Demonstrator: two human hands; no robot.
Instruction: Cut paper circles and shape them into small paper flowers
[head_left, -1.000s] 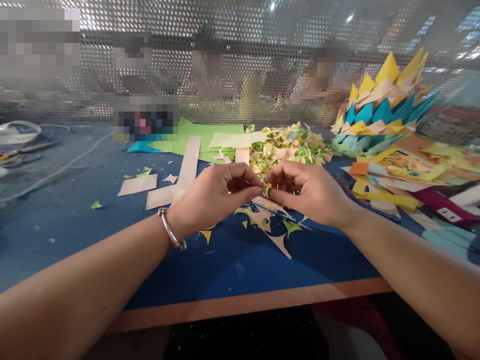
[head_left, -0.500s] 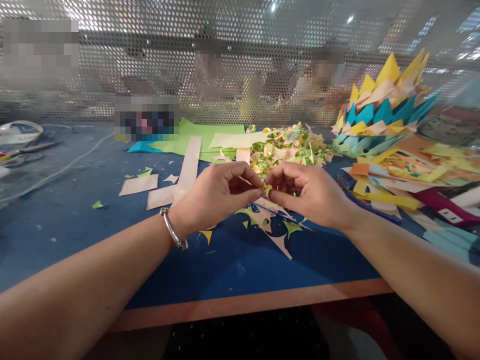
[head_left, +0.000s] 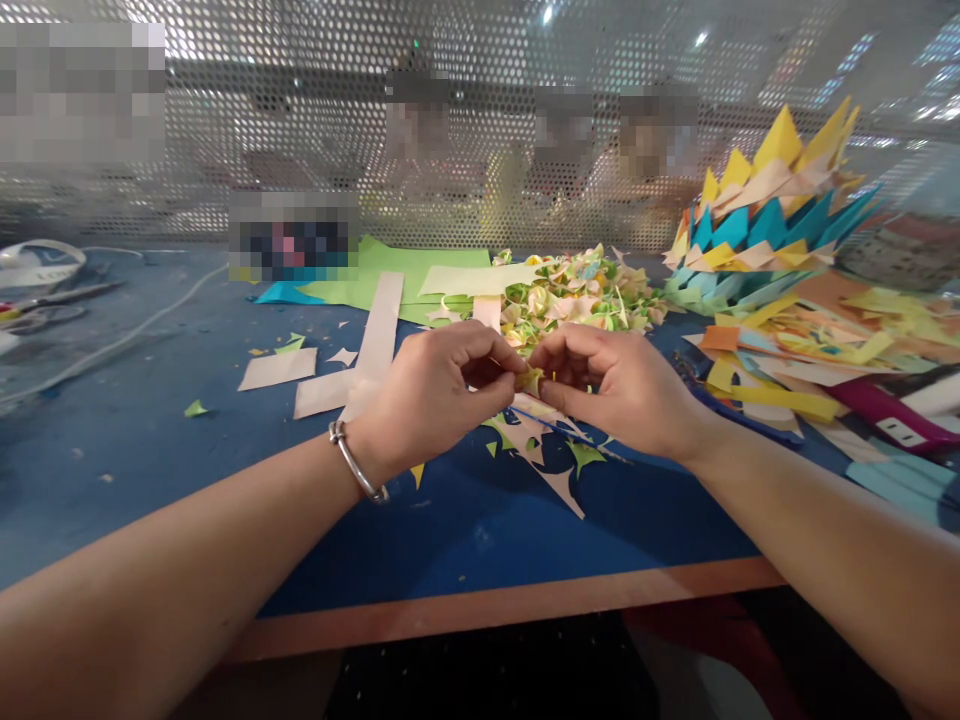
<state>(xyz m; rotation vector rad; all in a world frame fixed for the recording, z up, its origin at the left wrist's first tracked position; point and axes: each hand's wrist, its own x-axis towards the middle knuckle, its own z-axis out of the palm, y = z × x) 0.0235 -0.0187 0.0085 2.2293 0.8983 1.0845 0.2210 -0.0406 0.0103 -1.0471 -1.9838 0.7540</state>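
Between my fingertips is a small yellow paper flower (head_left: pixel 529 380), partly covered by the fingers. My left hand (head_left: pixel 450 395), with a silver bracelet at the wrist, pinches it from the left. From the right, my right hand (head_left: pixel 611 385) pinches the same piece between thumb and forefinger. Just behind the hands lies a heap of small curled paper flowers (head_left: pixel 581 295) in pink, yellow and green. Pink and green paper offcuts (head_left: pixel 551 470) are scattered on the blue table below the fingers, and a thin blue stick-like tool (head_left: pixel 546 422) lies among them.
Pale pink paper strips (head_left: pixel 379 325) and green sheets (head_left: pixel 420 265) lie left of the heap. Folded, spiky paper pieces (head_left: pixel 765 220) are stacked at right, above coloured strips (head_left: pixel 787 390) and a magenta object (head_left: pixel 889 410). A white cable (head_left: pixel 142 335) crosses the left side; a perforated metal screen (head_left: pixel 480 200) stands behind.
My left hand and its bracelet have shifted slightly to the right. The fingers on the yellow flower have moved a little; my right hand looks nearly the same.
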